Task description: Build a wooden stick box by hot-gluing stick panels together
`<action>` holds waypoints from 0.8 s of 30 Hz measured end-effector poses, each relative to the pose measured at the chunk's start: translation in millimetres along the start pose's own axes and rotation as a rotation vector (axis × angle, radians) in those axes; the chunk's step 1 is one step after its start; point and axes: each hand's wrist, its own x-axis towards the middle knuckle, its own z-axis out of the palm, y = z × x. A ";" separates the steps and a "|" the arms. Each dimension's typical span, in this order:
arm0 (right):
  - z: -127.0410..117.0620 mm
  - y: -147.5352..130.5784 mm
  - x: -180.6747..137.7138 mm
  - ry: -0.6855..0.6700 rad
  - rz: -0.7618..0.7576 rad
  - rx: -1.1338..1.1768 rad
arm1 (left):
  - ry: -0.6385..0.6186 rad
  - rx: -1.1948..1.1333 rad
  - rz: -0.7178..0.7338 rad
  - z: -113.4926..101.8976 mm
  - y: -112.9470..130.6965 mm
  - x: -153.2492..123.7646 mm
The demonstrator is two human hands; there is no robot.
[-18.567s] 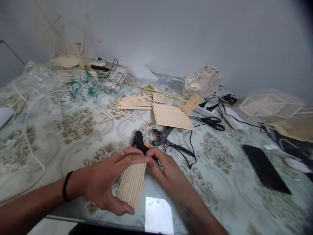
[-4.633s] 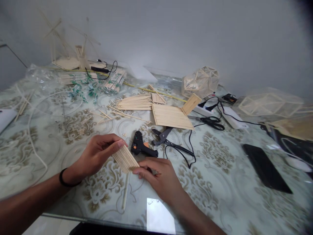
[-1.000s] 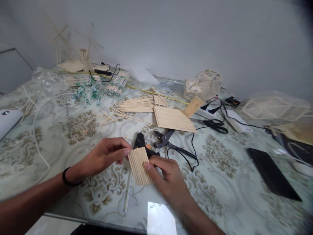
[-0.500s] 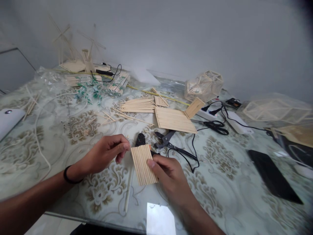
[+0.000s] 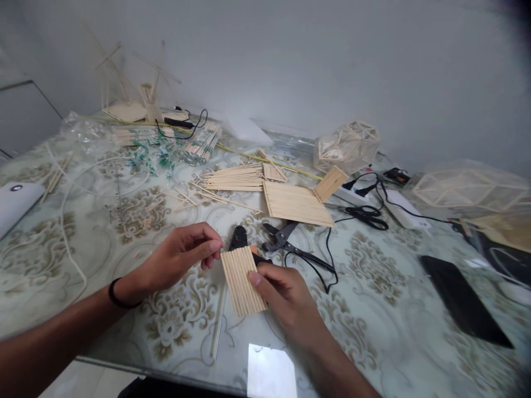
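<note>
- A person's right hand (image 5: 286, 293) gripped a small stick panel (image 5: 244, 284) by its right edge, thumb on the face, above the front of a glass-topped table (image 5: 394, 354).
- The left hand (image 5: 191, 257) hovered at the panel's upper left corner, thumb and forefinger drawn together; whether they touched the corner or pinched something fine could not be told.
- The panel looked largely formed, its sticks lying side by side in one flat sheet, though it was held apart from every other piece.
- Just behind it sat a black glue gun (image 5: 238, 237), partly hidden by the panel, with cutters (image 5: 282, 236) beside it.
- Farther back, a larger board (image 5: 294, 202) appeared finished as a sheet, a small flap (image 5: 332, 183) rising at its right corner.
- Left to use, by the look of it, were loose sticks (image 5: 234, 178) near the board and wrapped bundles (image 5: 202, 143) at the rear.
</note>
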 end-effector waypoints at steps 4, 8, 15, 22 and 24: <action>1.4 -3.3 1.0 -0.068 -0.047 -0.083 | -0.090 0.051 -0.051 -0.4 4.1 0.6; 2.4 -4.5 0.7 -0.141 -0.058 -0.167 | -0.228 0.066 -0.118 -0.8 7.5 0.2; 2.9 -4.6 0.8 -0.159 -0.062 -0.189 | -0.240 0.089 -0.091 -5.9 2.2 -2.3; 2.6 -5.0 0.2 -0.160 -0.054 -0.200 | -0.184 0.109 -0.013 -3.0 3.6 -0.2; 2.3 -5.2 -0.4 -0.161 -0.044 -0.201 | -0.156 0.066 -0.010 -1.6 3.9 -0.2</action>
